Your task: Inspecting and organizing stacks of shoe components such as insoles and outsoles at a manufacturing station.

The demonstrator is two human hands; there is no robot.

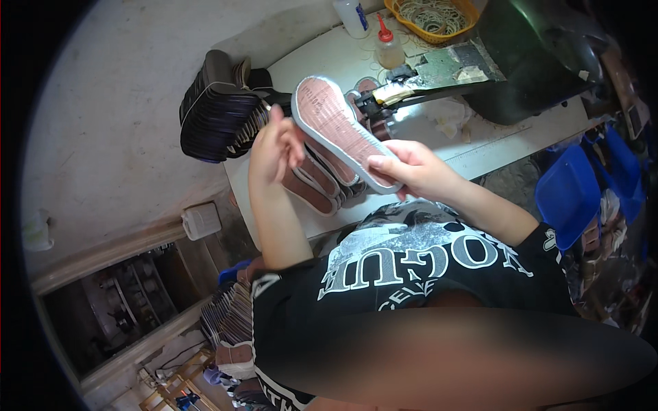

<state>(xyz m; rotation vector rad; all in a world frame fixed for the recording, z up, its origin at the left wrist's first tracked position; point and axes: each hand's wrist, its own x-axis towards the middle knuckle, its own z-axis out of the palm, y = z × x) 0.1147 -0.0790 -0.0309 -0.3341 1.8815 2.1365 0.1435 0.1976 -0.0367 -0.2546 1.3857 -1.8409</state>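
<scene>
A pinkish shoe sole [332, 116] with a pale grey stitched rim is held up, tilted, above the table [493, 154]. My right hand [418, 168] grips its lower end, thumb on the pink face and fingers beneath. My left hand [276, 147] is raised just left of the sole's upper end, holding nothing. One of its fingers points up and the others are loosely bent apart. Several similar pink soles [314, 188] lie overlapping on the table below the held one. The held sole and my left hand partly cover them.
Behind the held sole stands a dark green sewing machine [445, 72]. Bundled dark soles [219, 113] sit against the wall. A red-tipped bottle [389, 51] and an orange basket [449, 38] are at the back. Blue plastic [567, 195] hangs right; more stacked soles [233, 315] lie lower left.
</scene>
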